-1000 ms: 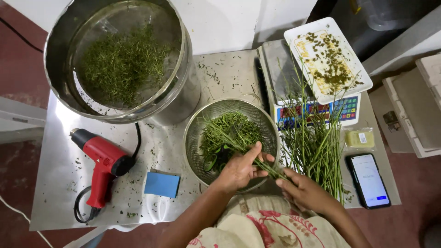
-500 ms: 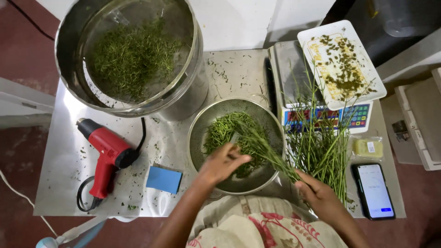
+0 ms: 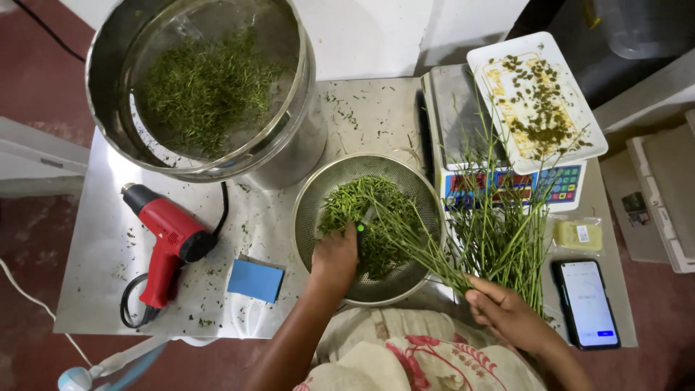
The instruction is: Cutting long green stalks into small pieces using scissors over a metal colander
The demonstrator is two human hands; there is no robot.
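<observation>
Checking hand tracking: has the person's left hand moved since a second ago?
Yes. The left hand has moved left, away from the right hand and the green stems, to the near-left rim of the round metal strainer bowl.

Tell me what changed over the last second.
The left hand let go of the green stems, swung left over the metal colander and now grips a small green-handled tool. The right hand kept its hold on the stems. Heat gun, scale and phone stayed put.
</observation>
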